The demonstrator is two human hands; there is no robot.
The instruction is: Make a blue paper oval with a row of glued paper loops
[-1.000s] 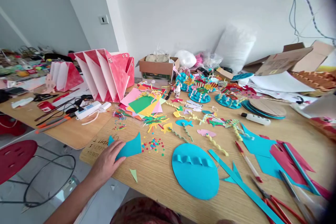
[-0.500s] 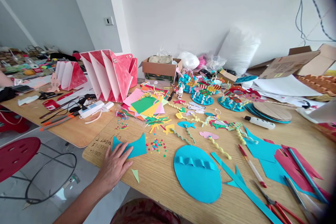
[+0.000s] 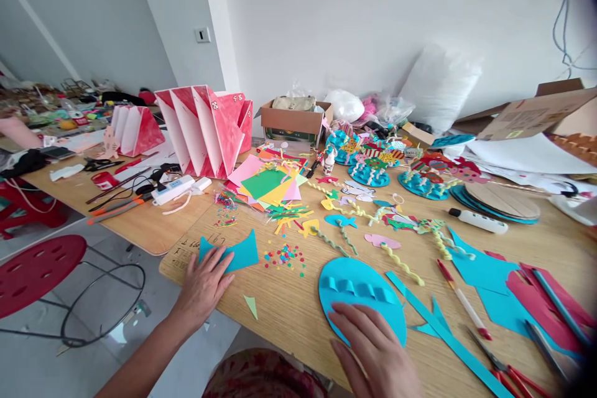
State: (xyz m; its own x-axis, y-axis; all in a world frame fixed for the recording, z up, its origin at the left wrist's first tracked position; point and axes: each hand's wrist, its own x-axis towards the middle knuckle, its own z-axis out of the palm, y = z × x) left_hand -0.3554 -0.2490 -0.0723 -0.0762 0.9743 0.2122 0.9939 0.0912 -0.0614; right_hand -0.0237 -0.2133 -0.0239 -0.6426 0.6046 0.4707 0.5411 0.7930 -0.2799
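My left hand [image 3: 203, 286] lies flat with fingers spread on the table's near left edge, its fingertips resting on a blue paper scrap [image 3: 233, 253]. My right hand [image 3: 377, 351] lies open on the near part of a blue paper oval [image 3: 361, 295] that carries a row of folded wave strips. A small pale green paper triangle [image 3: 251, 306] lies between the two hands. Coloured paper confetti [image 3: 284, 257] is scattered just beyond the scrap.
A pen [image 3: 464, 301], red-handled scissors [image 3: 508, 370] and blue and red paper offcuts [image 3: 513, 292] lie at the right. Stacked coloured sheets [image 3: 265, 186], red folded paper structures [image 3: 205, 127], a cardboard box [image 3: 293, 121] and finished blue discs [image 3: 370, 168] stand farther back. A red stool [image 3: 37, 270] stands left.
My right hand has come into view and settled on the blue oval. The left hand stays on the blue scrap. The view has shifted slightly to the left.
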